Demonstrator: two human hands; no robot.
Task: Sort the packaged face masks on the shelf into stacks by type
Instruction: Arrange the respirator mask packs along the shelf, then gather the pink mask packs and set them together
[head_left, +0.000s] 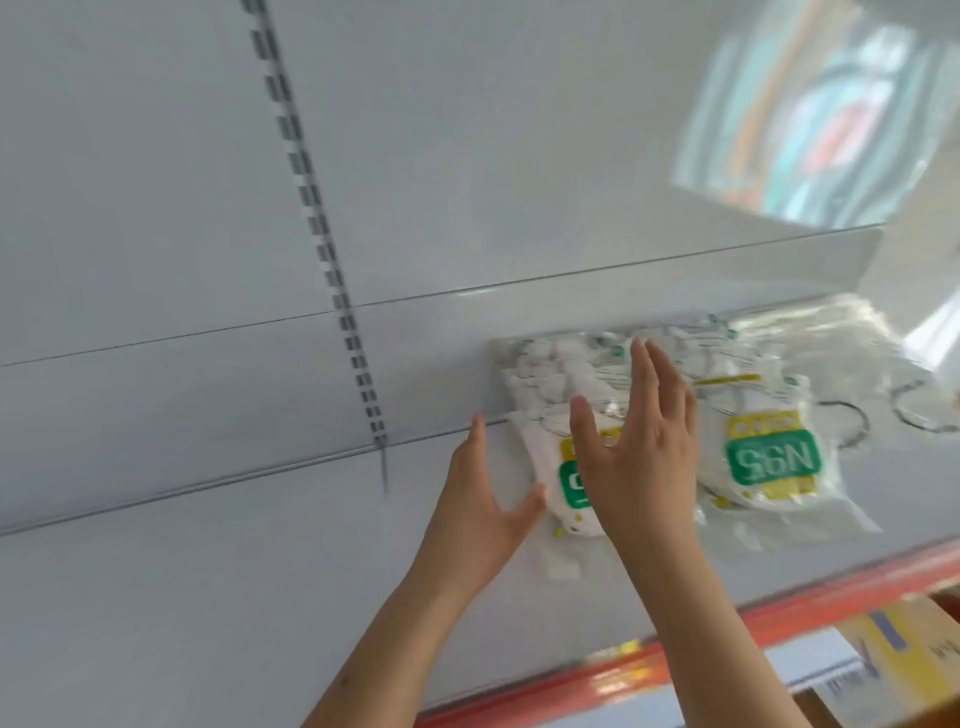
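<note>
Clear packets of white masks lie on the white shelf (260, 597). A stack of N95 packets (550, 415) with green and yellow labels lies left of centre; a second N95 pile (769, 457) lies to its right. Further right lie clear packets with dark ear loops (883, 410). My left hand (483, 499) stands edge-on at the left side of the left stack, fingers straight, thumb touching the packet's edge. My right hand (639, 457) hovers flat over the same stack, fingers straight, covering part of its label.
The shelf has a red front edge (727, 634). A slotted metal upright (322, 228) runs down the white back panel. Below the shelf sit boxes in yellow and white (893, 654). A glossy side panel at the upper right reflects colours.
</note>
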